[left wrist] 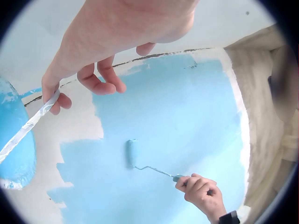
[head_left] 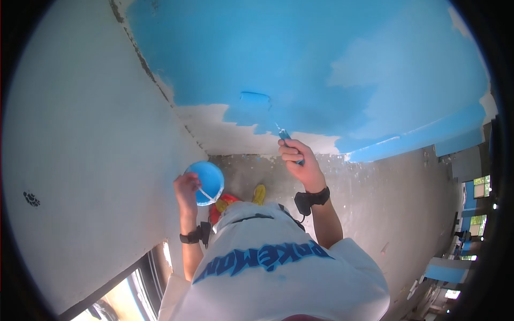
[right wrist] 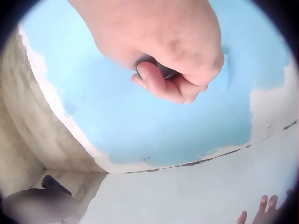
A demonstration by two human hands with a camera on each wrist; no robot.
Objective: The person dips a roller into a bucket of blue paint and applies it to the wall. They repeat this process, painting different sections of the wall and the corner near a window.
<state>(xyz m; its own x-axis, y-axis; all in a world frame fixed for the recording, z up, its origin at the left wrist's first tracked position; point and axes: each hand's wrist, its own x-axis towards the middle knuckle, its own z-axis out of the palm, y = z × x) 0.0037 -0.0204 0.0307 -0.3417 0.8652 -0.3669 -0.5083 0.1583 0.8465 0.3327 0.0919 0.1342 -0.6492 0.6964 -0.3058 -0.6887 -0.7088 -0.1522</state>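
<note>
My left hand point(head_left: 187, 184) holds the pale, paint-smeared carrying handle point(left wrist: 31, 122) of a bucket, thumb and index finger pinching it, the other fingers loosely bent. The bucket point(head_left: 221, 187) hangs at my lower left, its inside blue. In my right hand point(head_left: 304, 165) is the grip of a paint roller point(head_left: 255, 97), with the fingers wrapped round it. The roller's blue sleeve lies over the blue-painted part of the wall point(head_left: 225, 48), near the bare white strip at its lower left. From the right wrist view, the hand hides most of the roller.
A pale side wall point(head_left: 85, 139) meets the painted wall at a rough, cracked corner line. Grey concrete floor point(head_left: 375, 198) runs below, with yellow shoes point(head_left: 259, 195) and something red point(head_left: 214, 215) beside them. A window opening point(head_left: 128, 291) is at the lower left.
</note>
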